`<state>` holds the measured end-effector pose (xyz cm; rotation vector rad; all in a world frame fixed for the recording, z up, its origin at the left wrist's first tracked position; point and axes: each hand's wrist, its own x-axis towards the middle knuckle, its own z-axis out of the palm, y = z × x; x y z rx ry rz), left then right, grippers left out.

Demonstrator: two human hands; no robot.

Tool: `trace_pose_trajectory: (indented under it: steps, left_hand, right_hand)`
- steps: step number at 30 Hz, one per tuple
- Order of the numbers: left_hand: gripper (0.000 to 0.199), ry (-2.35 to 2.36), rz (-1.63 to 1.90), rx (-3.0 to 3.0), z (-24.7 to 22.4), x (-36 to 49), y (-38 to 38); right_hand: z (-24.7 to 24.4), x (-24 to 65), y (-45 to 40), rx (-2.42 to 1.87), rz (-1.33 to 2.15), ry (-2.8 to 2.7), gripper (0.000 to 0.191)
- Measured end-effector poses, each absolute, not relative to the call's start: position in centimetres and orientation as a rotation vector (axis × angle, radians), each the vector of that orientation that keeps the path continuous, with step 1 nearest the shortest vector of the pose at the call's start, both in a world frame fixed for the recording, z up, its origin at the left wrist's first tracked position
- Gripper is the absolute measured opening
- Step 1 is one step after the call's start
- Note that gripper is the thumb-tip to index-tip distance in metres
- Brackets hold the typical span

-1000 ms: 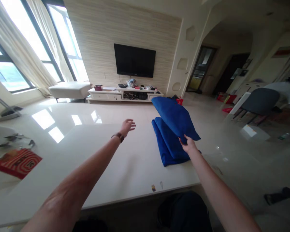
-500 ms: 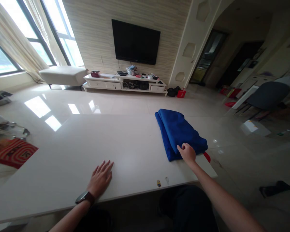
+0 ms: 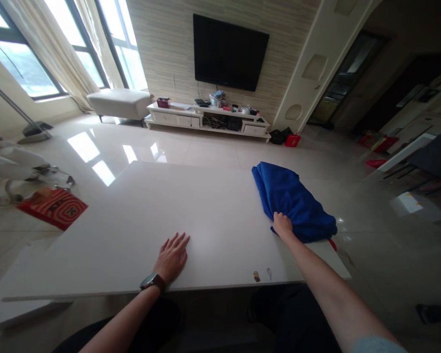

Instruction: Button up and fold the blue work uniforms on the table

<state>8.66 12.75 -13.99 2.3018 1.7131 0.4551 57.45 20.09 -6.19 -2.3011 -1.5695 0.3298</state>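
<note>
A folded blue cloth (image 3: pixel 297 196) lies at the right end of the white table (image 3: pixel 220 211), its surface wrinkled. My right hand (image 3: pixel 282 224) is closed on the cloth's near left edge; the fingertips are partly hidden in the fabric. My left hand (image 3: pixel 172 256) rests flat on the tabletop near the front edge, fingers stretched out, holding nothing. A dark watch (image 3: pixel 152 281) sits on the left wrist. Something red (image 3: pixel 332 244) pokes out from beneath the cloth at its right.
Two small stickers, one a yellow figure (image 3: pixel 256 276), mark the table's near edge. A red patterned bag (image 3: pixel 55 207) stands off the table's left end. Across the floor are a low white TV cabinet (image 3: pixel 176 119) and a grey bench (image 3: pixel 119 103).
My right hand has gone from touching the cloth with a finger held out to gripping its near edge, and the fabric has bunched. The view has shifted left.
</note>
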Motion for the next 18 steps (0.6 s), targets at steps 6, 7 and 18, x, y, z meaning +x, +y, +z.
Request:
trace_pose_trajectory:
  steps: [6,7,18]
  left_hand:
    - [0.056,1.718,0.478,2.264,-13.5,8.9,12.8]
    - [0.055,1.718,0.490,2.256,-13.4,8.9,12.7]
    - [0.042,1.668,0.845,1.560,-12.0,6.5,14.2]
  right_hand:
    - [-5.2,48.7,19.7,-2.282,0.420,-1.858,0.009]
    - [-5.2,46.4,19.2,-2.284,0.439,-1.912,0.011]
    - [-3.0,30.7,5.1,-1.669,0.969,-2.224,0.064]
